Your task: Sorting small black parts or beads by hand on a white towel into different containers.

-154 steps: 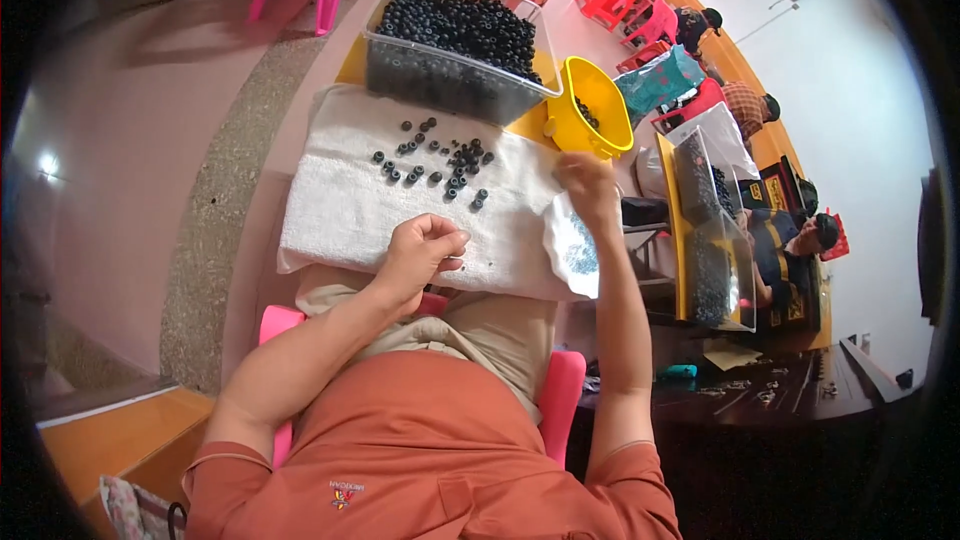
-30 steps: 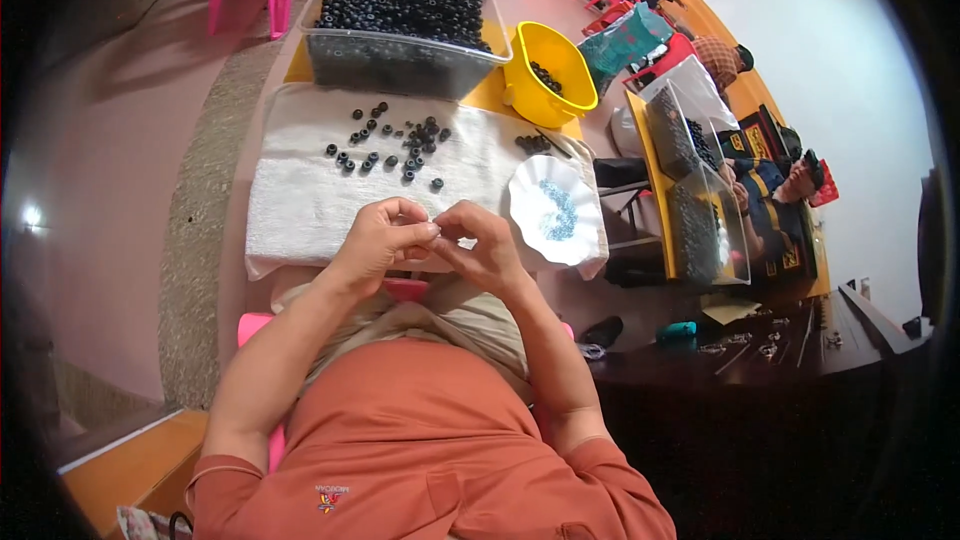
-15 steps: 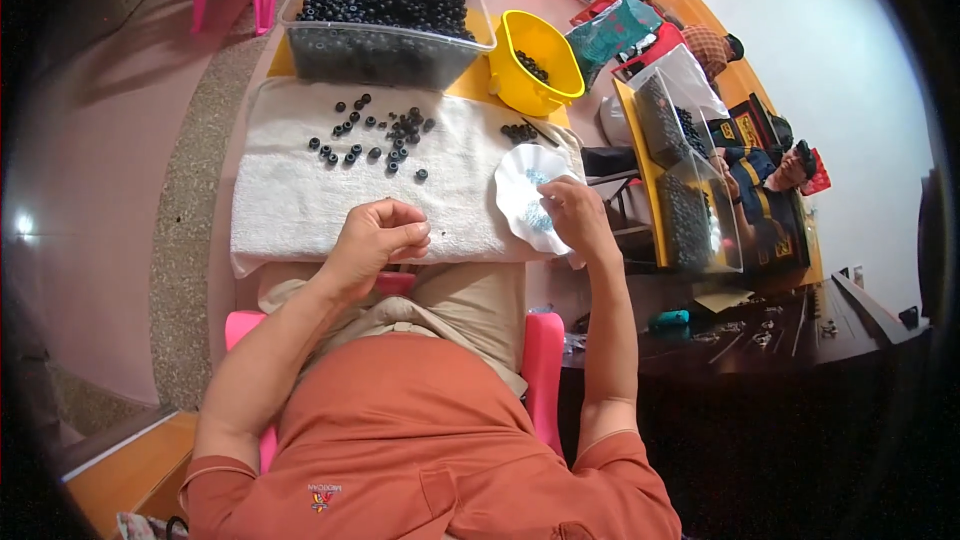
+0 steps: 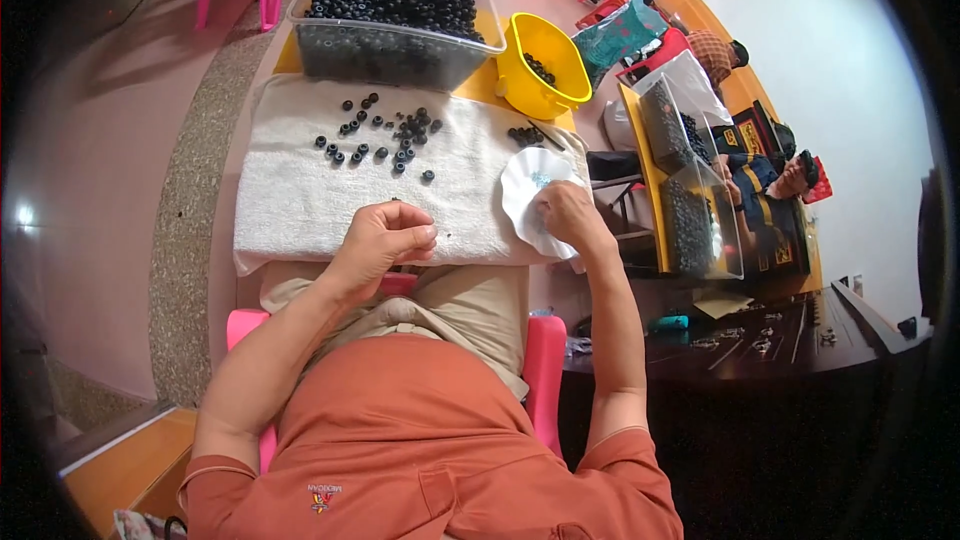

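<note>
Head view: left hand [image 4: 382, 242] above white towel [image 4: 295, 215], grip pinched closed (contents too small to tell). Right hand [image 4: 570, 216] over white wavy-rimmed dish [image 4: 514, 185] of pale-blue bits [image 4: 540, 180], grip state cannot be told. Black beads [image 4: 403, 155] on towel; yellow tub [image 4: 522, 88] beyond.

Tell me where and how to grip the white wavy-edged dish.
Pinch the white dish by its left rim, probably best from the person's left: that wavy edge shows uncovered above the white towel, while the right hand covers part of the right side. Keep it level, since small bluish pieces lie inside.
</note>
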Demonstrator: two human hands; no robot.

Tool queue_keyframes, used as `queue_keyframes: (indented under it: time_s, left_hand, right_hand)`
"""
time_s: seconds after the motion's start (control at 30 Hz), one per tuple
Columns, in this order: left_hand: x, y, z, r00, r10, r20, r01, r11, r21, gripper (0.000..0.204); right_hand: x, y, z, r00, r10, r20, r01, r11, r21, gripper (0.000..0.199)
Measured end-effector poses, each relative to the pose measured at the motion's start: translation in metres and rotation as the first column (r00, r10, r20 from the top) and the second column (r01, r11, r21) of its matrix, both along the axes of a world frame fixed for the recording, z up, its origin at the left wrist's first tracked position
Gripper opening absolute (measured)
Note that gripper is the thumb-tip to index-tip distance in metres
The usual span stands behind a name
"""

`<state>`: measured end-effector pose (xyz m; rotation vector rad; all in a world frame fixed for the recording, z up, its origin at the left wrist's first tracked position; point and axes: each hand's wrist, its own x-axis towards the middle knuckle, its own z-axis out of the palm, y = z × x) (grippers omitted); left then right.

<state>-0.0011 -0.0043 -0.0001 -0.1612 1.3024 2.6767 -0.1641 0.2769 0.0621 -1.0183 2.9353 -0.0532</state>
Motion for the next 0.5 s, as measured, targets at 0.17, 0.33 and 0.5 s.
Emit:
queue_keyframes:
  time_s: [0.17, 0.33, 0.5]
  left_hand:
    - [0.0008, 0.001, -0.0015, 1.0, 0.001, 0.017, -0.001, 1.0, -0.008, 0.013]
    - [0.0007, 0.0018, -0.0022, 1.0, 0.002, 0.01, -0.002, 1.0, 0.023, 0.012]
    - [0.0016, 0.0003, -0.0009, 1.0, 0.001, 0.015, -0.001, 0.999, 0.033, 0.012]
  right_hand:
    - [-0.0001, -0.0103, 0.0074, 0.999, -0.043, 0.032, 0.039, 0.992, 0.122, 0.019]
    - [0.0007, -0.0091, 0.0072, 1.0, 0.0, 0.008, 0.0, 0.997, 0.076, 0.018]
    - [-0.0007, -0.0061, 0.005, 0.999, 0.044, 0.005, -0.044, 0.998, 0.05, 0.017]
